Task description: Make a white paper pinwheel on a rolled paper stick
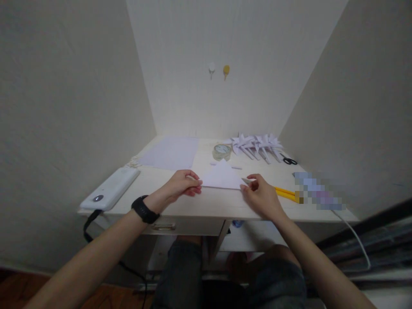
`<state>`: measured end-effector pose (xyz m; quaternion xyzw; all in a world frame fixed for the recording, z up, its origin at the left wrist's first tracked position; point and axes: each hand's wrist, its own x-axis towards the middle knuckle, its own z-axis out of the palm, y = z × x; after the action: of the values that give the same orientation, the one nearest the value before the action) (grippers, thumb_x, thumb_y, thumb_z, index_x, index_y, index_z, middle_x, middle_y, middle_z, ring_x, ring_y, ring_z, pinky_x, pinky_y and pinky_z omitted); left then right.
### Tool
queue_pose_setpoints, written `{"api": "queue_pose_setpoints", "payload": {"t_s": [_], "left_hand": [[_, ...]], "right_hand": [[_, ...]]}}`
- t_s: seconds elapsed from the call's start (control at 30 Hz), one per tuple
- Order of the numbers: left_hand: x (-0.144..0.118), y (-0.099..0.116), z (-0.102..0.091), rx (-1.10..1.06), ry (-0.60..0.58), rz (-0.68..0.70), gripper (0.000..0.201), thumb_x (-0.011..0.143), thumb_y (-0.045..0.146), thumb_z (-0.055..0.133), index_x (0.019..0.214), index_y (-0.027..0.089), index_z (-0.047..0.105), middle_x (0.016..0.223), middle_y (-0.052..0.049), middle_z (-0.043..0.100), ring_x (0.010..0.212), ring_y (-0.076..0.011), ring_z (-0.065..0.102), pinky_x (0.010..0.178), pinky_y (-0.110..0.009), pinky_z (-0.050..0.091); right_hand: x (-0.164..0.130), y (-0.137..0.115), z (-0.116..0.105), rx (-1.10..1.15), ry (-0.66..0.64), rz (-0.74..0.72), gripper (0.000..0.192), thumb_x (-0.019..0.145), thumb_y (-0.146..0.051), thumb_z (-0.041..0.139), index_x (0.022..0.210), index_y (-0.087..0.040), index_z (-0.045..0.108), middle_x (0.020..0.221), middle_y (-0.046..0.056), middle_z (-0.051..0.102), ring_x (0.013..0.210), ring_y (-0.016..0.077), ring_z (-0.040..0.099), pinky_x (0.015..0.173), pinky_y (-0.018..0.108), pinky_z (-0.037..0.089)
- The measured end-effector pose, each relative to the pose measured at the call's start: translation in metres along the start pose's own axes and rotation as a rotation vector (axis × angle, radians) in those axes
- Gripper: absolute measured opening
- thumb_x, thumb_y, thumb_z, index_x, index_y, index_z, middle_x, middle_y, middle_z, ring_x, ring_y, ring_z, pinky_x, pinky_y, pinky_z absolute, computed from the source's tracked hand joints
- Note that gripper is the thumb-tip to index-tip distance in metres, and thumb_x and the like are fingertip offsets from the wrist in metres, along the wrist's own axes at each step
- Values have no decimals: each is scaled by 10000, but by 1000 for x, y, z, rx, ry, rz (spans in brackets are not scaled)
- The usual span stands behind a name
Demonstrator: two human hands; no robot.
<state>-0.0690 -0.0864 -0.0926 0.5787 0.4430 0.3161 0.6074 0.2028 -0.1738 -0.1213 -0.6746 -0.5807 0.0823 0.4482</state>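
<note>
A pale desk (206, 206) sits in a plain white alcove, and the person leans over its front edge. The left hand (182, 185), a black watch (144, 209) on its wrist, pins one corner of a white paper triangle (222, 176) with fingers curled narrow; the right hand (261, 195) pinches the opposite corner between thumb and fingertips. The paper lies flat between the two hands, its peak pointing away from them. It looks like a fold being creased, and the next move needs both corners kept aligned while a fingertip runs along the edge. Just beyond the right fingers lie yellow pencils (285, 193); further back stand a tape roll (222, 151), folded paper shapes (255, 143), scissors (289, 161) and a blank sheet (170, 152).
</note>
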Motion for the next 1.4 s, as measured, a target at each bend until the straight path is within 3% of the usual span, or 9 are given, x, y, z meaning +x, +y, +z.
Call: {"api": "queue_pose_setpoints", "payload": {"t_s": [0.1, 0.23, 0.37, 0.5, 0.57, 0.63, 0.7, 0.8, 1.4], "left_hand": [[-2, -3, 1, 24, -1, -12, 408, 666, 295, 850, 910, 145, 560, 680, -69, 709, 611, -177, 692, 501, -230, 508], [-1, -5, -2, 78, -19, -6, 420, 690, 333, 821, 951, 143, 554, 710, -81, 710, 639, -188, 694, 538, -258, 515], [-6, -2, -5, 442, -9, 99, 373, 796, 368, 698, 1071, 145, 580, 784, -89, 713, 727, -224, 702, 632, -326, 535], [-23, 1, 8, 1205, 304, 515, 440, 864, 380, 606, 1241, 156, 586, 1097, -153, 677, 1057, -310, 637, 901, -458, 490], [-30, -2, 21, 1358, 247, 683, 433, 943, 342, 486, 1307, 116, 548, 1286, -202, 599, 1226, -322, 545, 993, -468, 439], [-33, -10, 33, 1412, 27, 827, 496, 999, 395, 378, 1409, 129, 464, 1485, -174, 458, 1405, -312, 373, 1113, -485, 330], [-32, -19, 40, 1437, -104, 836, 550, 1024, 451, 276, 1468, 148, 392, 1564, -142, 361, 1467, -300, 270, 1160, -510, 243], [-27, -31, 42, 1465, -164, 774, 613, 1028, 488, 190, 1499, 123, 336, 1583, -153, 316, 1477, -290, 254, 1177, -507, 192], [-29, -37, 36, 1454, -138, 767, 618, 1027, 483, 230, 1508, 107, 325, 1571, -153, 338, 1472, -263, 275, 1193, -465, 190]], "right_hand": [[-11, -11, 3, -387, 96, -387, 311, 897, -295, 568, 1145, -132, 661, 1104, 179, 674, 1070, 320, 607, 952, 515, 493], [-24, -23, 12, -447, -147, -704, 401, 980, -305, 457, 1294, -105, 607, 1385, 165, 581, 1325, 308, 483, 1103, 472, 415], [-29, -23, 18, -529, -338, -676, 503, 1003, -377, 414, 1410, -99, 515, 1487, 150, 487, 1416, 344, 383, 1145, 536, 353], [-29, -21, 19, -547, -433, -630, 552, 1004, -434, 395, 1438, -105, 488, 1501, 152, 461, 1431, 349, 355, 1166, 557, 310], [-29, -20, 19, -534, -445, -629, 575, 1001, -450, 394, 1455, -104, 463, 1512, 161, 438, 1439, 333, 343, 1176, 548, 296], [-29, -18, 20, -514, -452, -631, 597, 998, -463, 395, 1476, -108, 429, 1532, 168, 399, 1449, 316, 327, 1181, 537, 292], [-30, -16, 21, -494, -465, -633, 618, 996, -470, 395, 1498, -109, 389, 1550, 170, 360, 1459, 306, 303, 1184, 527, 293], [-30, -14, 20, -475, -483, -638, 626, 1000, -463, 388, 1518, -114, 350, 1559, 146, 353, 1469, 299, 276, 1192, 505, 293], [-40, 23, -26, -489, -445, -607, 492, 1024, -372, 367, 1484, -207, 425, 1531, 54, 426, 1455, 263, 325, 1182, 523, 322]]}}
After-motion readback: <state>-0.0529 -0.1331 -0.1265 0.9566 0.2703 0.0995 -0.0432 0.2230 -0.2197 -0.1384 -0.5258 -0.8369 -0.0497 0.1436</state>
